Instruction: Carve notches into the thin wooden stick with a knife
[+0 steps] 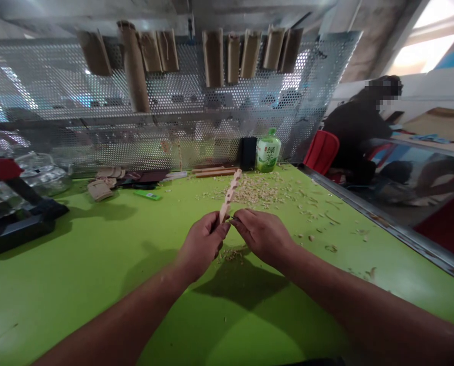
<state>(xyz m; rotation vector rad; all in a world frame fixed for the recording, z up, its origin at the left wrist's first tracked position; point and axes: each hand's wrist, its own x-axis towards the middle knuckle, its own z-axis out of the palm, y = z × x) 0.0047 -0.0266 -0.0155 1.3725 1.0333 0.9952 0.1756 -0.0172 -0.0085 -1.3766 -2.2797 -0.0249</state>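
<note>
The left hand grips the lower end of a notched wooden strip, its fingers closed around the pale wood near the middle of the view. The strip slants up and away from the person, above the green tabletop. Just beside it, the right hand has its fingers pinched together on a thin dark tool (most of it is hidden by the hand), with the tip pointing at the strip's lower end; whether the two touch, I cannot tell.

Pale wood shavings lie scattered beyond the right hand, and a smaller heap sits below both hands. Farther back stand a green-labelled bottle and, just beside it, a black box. To their left lie some wooden sticks and a bright green object. Behind, brown curved pieces hang along a perforated metal panel. At the far right, a person sits on a red chair.
</note>
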